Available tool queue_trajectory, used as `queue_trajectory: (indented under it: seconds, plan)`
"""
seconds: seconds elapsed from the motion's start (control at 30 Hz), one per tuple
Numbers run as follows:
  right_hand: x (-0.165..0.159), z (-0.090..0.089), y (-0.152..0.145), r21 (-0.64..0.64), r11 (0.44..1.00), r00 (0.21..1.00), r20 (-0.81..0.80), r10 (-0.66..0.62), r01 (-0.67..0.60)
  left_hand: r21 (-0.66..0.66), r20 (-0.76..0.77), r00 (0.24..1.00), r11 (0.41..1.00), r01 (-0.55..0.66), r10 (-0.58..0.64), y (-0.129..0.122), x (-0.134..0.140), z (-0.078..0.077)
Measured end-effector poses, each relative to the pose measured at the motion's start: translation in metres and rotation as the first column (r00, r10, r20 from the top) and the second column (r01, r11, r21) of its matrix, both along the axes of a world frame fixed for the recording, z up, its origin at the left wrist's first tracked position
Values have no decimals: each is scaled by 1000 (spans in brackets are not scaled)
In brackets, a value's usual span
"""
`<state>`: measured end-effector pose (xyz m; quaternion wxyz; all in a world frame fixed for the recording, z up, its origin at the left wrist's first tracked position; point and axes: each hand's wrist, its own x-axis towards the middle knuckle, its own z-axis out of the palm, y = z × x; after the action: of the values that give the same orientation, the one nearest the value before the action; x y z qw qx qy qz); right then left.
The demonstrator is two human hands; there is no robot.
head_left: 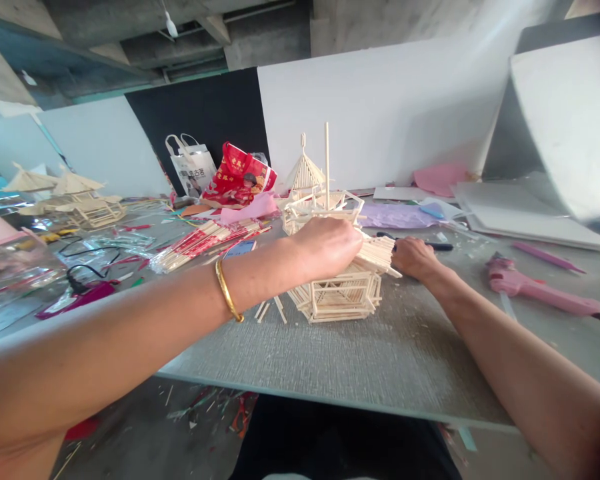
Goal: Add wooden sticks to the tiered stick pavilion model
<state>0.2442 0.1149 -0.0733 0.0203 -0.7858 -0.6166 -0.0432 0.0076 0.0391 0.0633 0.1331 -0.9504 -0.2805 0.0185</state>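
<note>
A small pavilion model (344, 299) built of thin wooden sticks stands on the grey table in front of me. My left hand (331, 245) reaches across its top, fingers curled closed over the slatted stick roof (379, 253); what they grip is hidden behind the hand. Close to the roof's right edge is my right hand (414, 258), its fingers bent and drawn together. A slim black tool (441, 247) shows on both sides of that hand; whether it is held or lies behind cannot be made out. One tall stick (327, 167) rises upright behind my left hand.
Beyond stands another stick model with a pointed roof (306, 172). A pink glue gun (540, 287) lies right, near white boards (520, 213). Chopstick packets (207, 243), a red bag (240, 177) and loose sticks (280, 310) are left. More models (87, 200) stand far left.
</note>
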Motion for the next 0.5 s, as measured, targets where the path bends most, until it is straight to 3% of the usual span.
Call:
queue_trajectory:
  seconds: [0.27, 0.5]
  plan:
    - [-1, 2, -2, 9, 1000, 1000, -15, 12, -11, 64, -30, 999, 997, -36, 38, -2, 1, 2]
    - [1, 0, 1, -5, 1000, 999, -33, 7, -7, 95, -47, 998, 995, 40, -35, 0, 2, 3]
